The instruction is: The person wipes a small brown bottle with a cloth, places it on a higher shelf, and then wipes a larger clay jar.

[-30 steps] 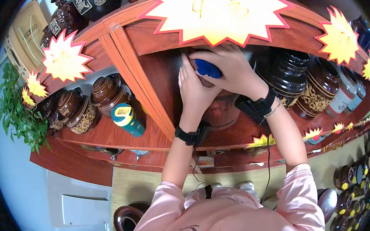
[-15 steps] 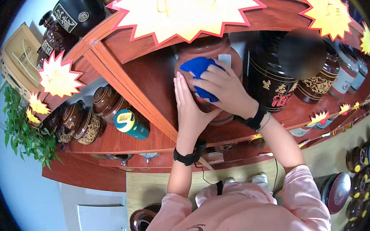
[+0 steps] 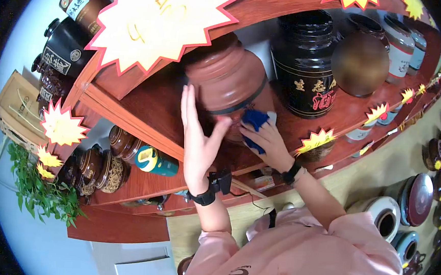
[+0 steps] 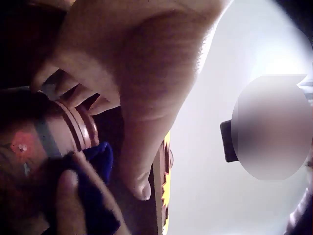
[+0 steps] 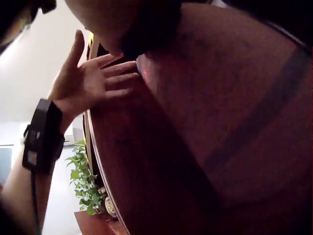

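A reddish-brown jar (image 3: 229, 84) with a dark band stands in the shelf compartment. My right hand (image 3: 271, 143) holds a bunched blue cloth (image 3: 255, 120) against the jar's lower front. Left of the jar is my left hand (image 3: 199, 143), its fingers straight and thumb spread, with nothing in it. In the left wrist view, a red flower (image 4: 21, 147) shows on the jar's side, and the cloth overlaps the area near its neck. The right wrist view has the left hand's open palm (image 5: 88, 85) near the jar's edge.
A large black jar (image 3: 302, 66) stands right of the brown one. A wooden divider (image 3: 134, 126) borders the compartment on the left; beyond it are a teal bottle (image 3: 162, 162) and several lidded brown jars. A starburst sign (image 3: 157, 20) hangs from the shelf above.
The right hand has moved the blue cloth from the jar's top down to its lower front. My left hand has come away from the top to the left side. The head view has shifted.
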Action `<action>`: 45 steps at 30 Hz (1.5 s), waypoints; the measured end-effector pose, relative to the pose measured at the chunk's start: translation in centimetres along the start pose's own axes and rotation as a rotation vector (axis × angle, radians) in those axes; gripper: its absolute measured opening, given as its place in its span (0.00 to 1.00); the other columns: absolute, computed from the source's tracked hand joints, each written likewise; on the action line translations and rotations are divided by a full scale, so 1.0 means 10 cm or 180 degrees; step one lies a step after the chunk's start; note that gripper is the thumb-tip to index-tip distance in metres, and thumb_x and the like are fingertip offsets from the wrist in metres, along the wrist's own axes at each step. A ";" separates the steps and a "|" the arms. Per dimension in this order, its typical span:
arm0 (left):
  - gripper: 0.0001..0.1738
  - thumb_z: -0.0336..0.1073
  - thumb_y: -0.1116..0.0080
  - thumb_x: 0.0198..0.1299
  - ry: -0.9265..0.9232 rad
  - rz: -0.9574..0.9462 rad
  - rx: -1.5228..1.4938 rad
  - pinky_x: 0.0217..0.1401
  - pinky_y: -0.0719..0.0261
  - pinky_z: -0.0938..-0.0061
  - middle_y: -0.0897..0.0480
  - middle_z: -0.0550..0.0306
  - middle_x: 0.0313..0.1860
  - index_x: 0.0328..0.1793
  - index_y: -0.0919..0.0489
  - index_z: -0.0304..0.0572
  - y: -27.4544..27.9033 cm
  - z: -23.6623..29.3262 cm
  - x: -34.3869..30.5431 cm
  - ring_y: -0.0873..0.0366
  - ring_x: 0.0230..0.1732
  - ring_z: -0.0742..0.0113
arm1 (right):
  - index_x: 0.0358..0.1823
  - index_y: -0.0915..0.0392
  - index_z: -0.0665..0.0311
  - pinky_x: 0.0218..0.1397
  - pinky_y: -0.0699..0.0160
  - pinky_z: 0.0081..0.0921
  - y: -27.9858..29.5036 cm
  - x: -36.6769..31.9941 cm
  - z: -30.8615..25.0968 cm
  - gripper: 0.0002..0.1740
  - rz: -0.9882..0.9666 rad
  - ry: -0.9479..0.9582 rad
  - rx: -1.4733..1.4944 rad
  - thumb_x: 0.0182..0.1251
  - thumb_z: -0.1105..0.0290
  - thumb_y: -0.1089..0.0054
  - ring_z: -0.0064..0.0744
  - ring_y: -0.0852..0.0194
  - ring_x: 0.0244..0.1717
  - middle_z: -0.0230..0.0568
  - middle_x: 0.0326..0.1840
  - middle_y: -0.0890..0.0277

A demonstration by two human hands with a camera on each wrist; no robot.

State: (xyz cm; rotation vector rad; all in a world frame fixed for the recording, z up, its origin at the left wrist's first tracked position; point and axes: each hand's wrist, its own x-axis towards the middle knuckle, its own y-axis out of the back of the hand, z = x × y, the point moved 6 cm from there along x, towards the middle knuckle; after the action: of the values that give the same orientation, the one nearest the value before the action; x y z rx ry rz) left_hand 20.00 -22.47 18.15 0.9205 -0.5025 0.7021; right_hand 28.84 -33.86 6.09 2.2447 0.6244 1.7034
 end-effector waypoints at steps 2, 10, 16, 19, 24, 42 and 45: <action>0.39 0.36 0.43 0.65 -0.0025 0.0350 0.0138 0.76 0.48 0.56 0.49 0.48 0.79 0.79 0.48 0.44 -0.01 0.01 0.09 0.51 0.79 0.53 | 0.62 0.27 0.59 0.71 0.41 0.45 -0.05 -0.29 0.02 0.28 -0.0066 -0.0456 0.0240 0.57 0.72 0.35 0.48 0.34 0.65 0.40 0.64 0.28; 0.29 0.40 0.55 0.72 -0.0585 0.0795 0.0707 0.78 0.55 0.55 0.48 0.36 0.78 0.76 0.41 0.39 -0.21 -0.04 0.51 0.52 0.78 0.42 | 0.58 0.25 0.67 0.72 0.40 0.35 0.13 -0.66 0.12 0.19 0.0523 -0.2328 0.1732 0.66 0.74 0.42 0.45 0.31 0.66 0.47 0.62 0.25; 0.26 0.39 0.57 0.71 -0.0766 0.0740 0.0701 0.77 0.55 0.52 0.41 0.37 0.74 0.72 0.37 0.36 -0.25 0.01 0.59 0.49 0.75 0.40 | 0.58 0.25 0.67 0.72 0.41 0.35 0.83 0.34 0.01 0.20 0.1487 -0.1435 0.1278 0.64 0.76 0.41 0.43 0.37 0.71 0.49 0.66 0.30; 0.26 0.38 0.57 0.69 -0.0785 0.0779 0.0664 0.76 0.57 0.47 0.41 0.37 0.73 0.71 0.37 0.38 -0.29 -0.04 0.60 0.51 0.74 0.35 | 0.61 0.26 0.58 0.74 0.45 0.45 0.80 0.86 -0.06 0.27 0.1370 -0.0620 0.0579 0.58 0.70 0.36 0.54 0.46 0.73 0.50 0.73 0.42; 0.25 0.40 0.61 0.70 -0.0889 0.0851 0.0683 0.75 0.55 0.47 0.40 0.36 0.72 0.70 0.36 0.36 -0.31 -0.07 0.61 0.49 0.73 0.35 | 0.69 0.36 0.56 0.72 0.50 0.53 0.33 1.08 -0.02 0.38 0.0852 -0.0405 -0.0484 0.54 0.62 0.35 0.56 0.52 0.75 0.50 0.75 0.46; 0.26 0.43 0.59 0.70 -0.0817 0.1099 0.0853 0.73 0.52 0.47 0.36 0.36 0.69 0.67 0.34 0.34 -0.35 -0.05 0.62 0.45 0.72 0.36 | 0.74 0.49 0.69 0.77 0.55 0.54 0.13 0.46 0.13 0.49 0.0751 -0.0485 -0.0347 0.49 0.73 0.35 0.64 0.56 0.76 0.60 0.79 0.59; 0.26 0.44 0.59 0.70 -0.0832 0.1100 0.0862 0.73 0.51 0.46 0.36 0.36 0.69 0.67 0.34 0.34 -0.35 -0.04 0.62 0.45 0.72 0.35 | 0.74 0.51 0.71 0.77 0.54 0.53 0.12 0.27 0.14 0.52 0.0587 -0.0773 -0.0134 0.45 0.78 0.34 0.65 0.56 0.76 0.62 0.79 0.62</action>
State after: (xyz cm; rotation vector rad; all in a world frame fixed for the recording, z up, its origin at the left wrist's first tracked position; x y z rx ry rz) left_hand 26.80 -21.53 20.13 1.2029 -0.8250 0.9850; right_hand 31.01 -33.55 8.53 2.4923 0.3329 1.4698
